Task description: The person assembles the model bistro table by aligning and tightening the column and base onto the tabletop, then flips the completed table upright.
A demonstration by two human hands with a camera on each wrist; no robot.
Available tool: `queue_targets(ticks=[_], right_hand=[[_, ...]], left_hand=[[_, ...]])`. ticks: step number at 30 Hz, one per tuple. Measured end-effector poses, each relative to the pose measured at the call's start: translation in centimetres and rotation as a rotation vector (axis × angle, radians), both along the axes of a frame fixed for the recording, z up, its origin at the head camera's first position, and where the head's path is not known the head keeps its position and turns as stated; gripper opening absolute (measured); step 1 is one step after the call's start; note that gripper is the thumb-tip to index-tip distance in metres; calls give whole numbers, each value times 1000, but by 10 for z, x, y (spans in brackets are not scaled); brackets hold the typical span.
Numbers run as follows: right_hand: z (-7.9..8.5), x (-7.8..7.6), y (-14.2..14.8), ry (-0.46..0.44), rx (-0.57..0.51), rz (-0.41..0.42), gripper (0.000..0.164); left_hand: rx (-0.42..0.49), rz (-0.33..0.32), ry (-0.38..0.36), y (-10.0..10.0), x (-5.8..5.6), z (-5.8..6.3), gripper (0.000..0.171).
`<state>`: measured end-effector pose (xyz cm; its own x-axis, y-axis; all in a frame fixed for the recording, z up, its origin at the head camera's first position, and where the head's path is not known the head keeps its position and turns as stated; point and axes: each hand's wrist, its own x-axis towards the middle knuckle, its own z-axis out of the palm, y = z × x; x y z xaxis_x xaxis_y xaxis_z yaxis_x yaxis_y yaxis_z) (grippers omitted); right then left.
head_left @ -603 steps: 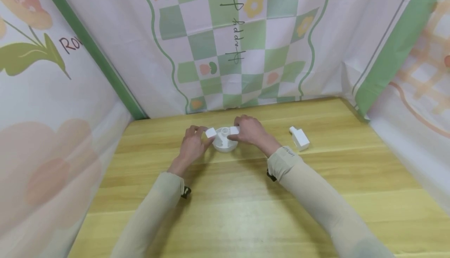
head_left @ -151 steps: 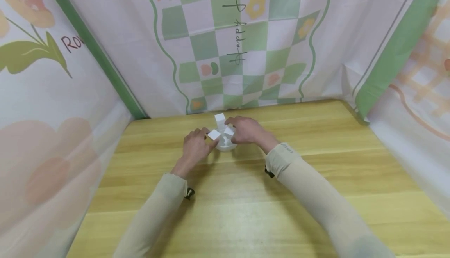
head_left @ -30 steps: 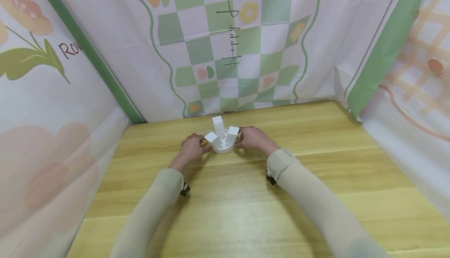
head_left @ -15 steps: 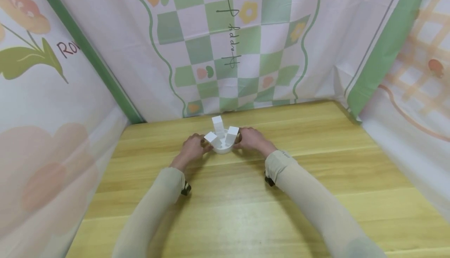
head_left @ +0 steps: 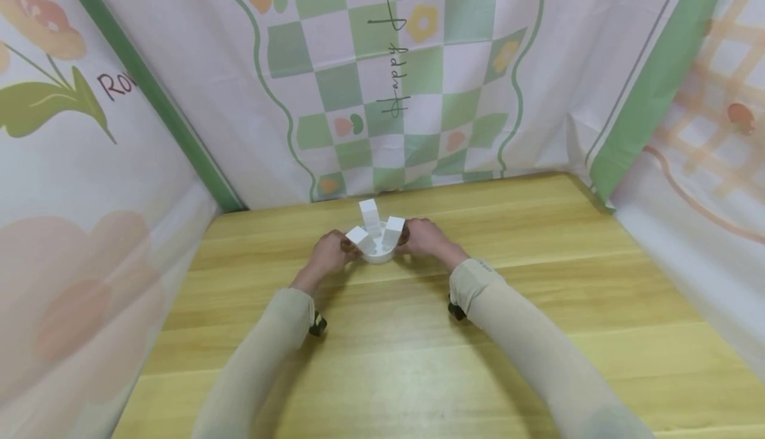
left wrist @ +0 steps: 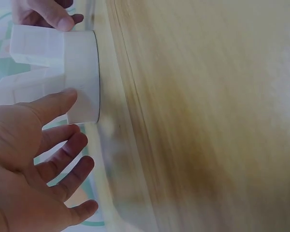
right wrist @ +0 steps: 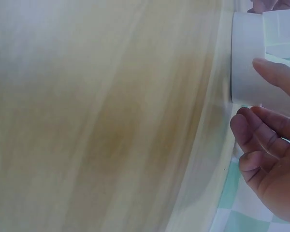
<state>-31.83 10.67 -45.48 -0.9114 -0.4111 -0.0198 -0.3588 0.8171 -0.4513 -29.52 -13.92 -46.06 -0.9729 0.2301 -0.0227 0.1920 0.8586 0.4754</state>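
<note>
A white round base [head_left: 378, 258] stands on the table with three white rectangular blocks set in it. One block [head_left: 370, 214] rises at the back, one block [head_left: 360, 237] leans out to the left and one block [head_left: 394, 228] to the right. My left hand [head_left: 329, 253] holds the base's left side, its thumb [left wrist: 63, 100] on the front wall and the other fingers spread behind. From the opposite side my right hand [head_left: 423, 237] grips it, thumb [right wrist: 270, 72] on the wall, fingers partly curled. The fingers' contact behind the base is hidden.
The pale wooden table [head_left: 382, 359] ends at a checked green and white curtain [head_left: 400, 93] behind the base. More printed fabric hangs at the left [head_left: 89, 226] and right. A small dark device sits under each wrist.
The loose block once lying at the right now stands in the base. My hands have moved from the blocks down to the base's sides. In the last second they barely shift.
</note>
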Motion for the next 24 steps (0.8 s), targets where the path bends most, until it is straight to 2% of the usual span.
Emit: queue_targets(ticks=[5, 11, 17, 24], right_hand=[[3, -1, 0, -5, -51, 14, 43], [8, -2, 3, 4, -67, 25, 37], [12, -2, 12, -11, -151, 45, 35], [17, -3, 18, -20, -228, 68, 29]], left_hand=[[38, 13, 14, -2, 2, 1, 36], [110, -7, 13, -3, 3, 7, 26], [165, 1, 0, 1, 5, 16, 31], [231, 35, -6, 3, 9, 20, 31]])
